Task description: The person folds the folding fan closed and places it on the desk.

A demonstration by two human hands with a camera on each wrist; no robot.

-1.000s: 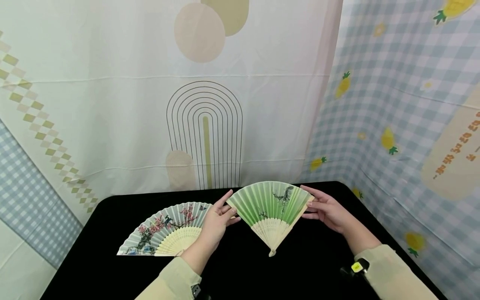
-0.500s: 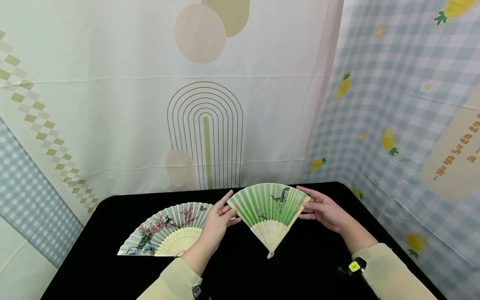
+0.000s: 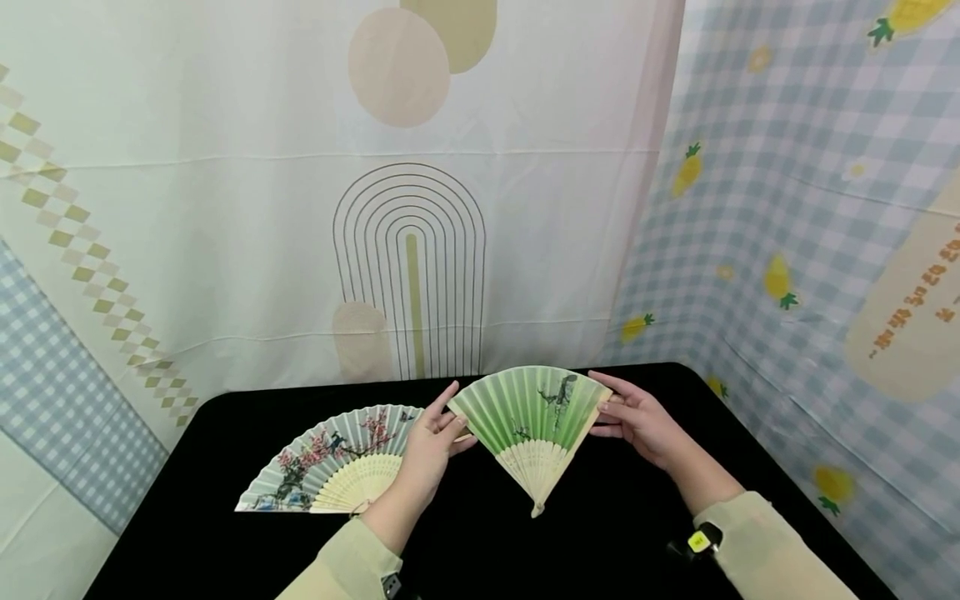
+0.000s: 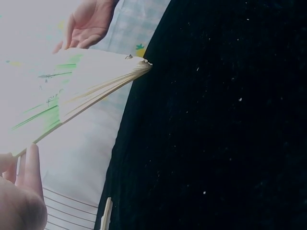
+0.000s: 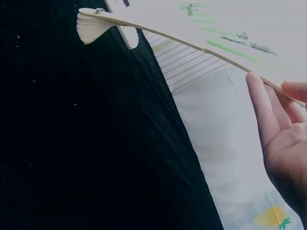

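A green folding fan (image 3: 528, 417) with pale wooden ribs is spread partway, its pivot end pointing down toward the black table. My left hand (image 3: 430, 450) pinches its left outer rib between thumb and fingers. On the opposite side my right hand (image 3: 637, 421) pinches the right outer rib near the top corner. In the left wrist view the fan (image 4: 72, 96) is seen held up over the table's edge. The right wrist view shows the fingers (image 5: 259, 96) lying along the underside of the rib. Part of a second fan (image 3: 330, 458) is hidden behind my left hand and forearm.
That second fan, white with pink blossoms, lies wide open on the left of the black table (image 3: 480, 550). A white patterned cloth (image 3: 225, 250) hangs behind the table, and a blue checked cloth with pineapples (image 3: 750, 292) hangs at the right.
The right hand has moved a little left, carrying its outer rib, so the green fan is spread slightly less wide. The left hand has shifted only slightly. The blossom fan lies where it was.
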